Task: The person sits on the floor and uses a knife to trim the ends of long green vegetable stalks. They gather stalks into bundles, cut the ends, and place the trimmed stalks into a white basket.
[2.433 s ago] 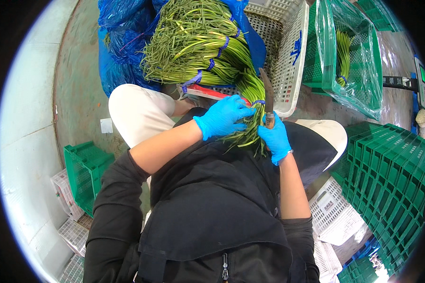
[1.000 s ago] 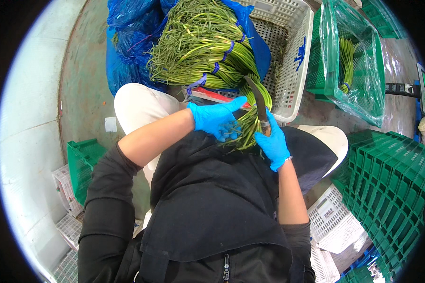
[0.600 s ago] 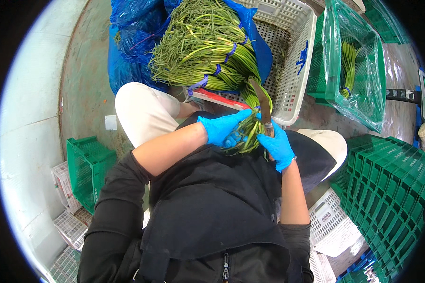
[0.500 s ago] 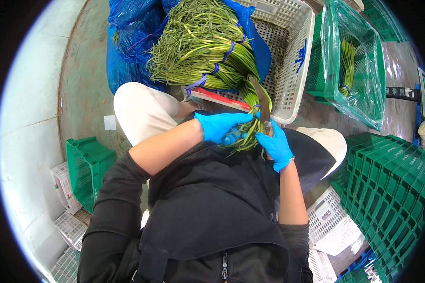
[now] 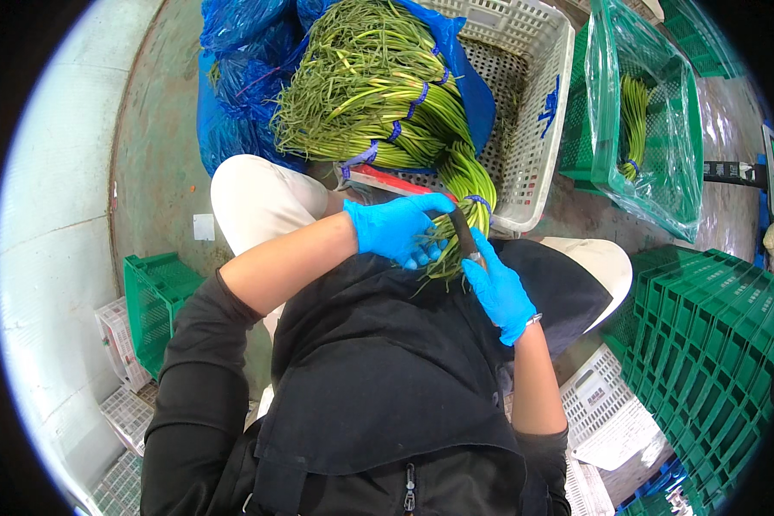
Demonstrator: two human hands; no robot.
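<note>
"Blue-gloved, the right hand [image 5: 500, 297] was closed around a curved knife [image 5: 463, 232] just off the near edge of the white perforated crate [image 5: 535, 168]. Its dark blade showed against a purple-banded bundle of garlic scapes [image 5: 469, 175], by the look of them; whether the edge touched the stalks was unclear."

"And the left hand [image 5: 397, 230]?"

"Curled at the bundle's wispy tips [image 5: 441, 265], just short of the crate. I could not tell if its fingers pinched them tight. The stalks reached up to the crate's near edge, the tips hanging over a black apron [image 5: 396, 361]."

"Which step was that?"

"Trimming or cleaning the tips, I judged. Other banded bundles [image 5: 370, 86] lay heaped in the crate's left part; one bunch [image 5: 634, 120] sat inside a green crate [image 5: 579, 142] to its right."

"What did the next move call for?"

"Probably a firm hold on the tips, with the blade angled away from the purple band [image 5: 478, 203] and the left fingers, close beside it."
</note>
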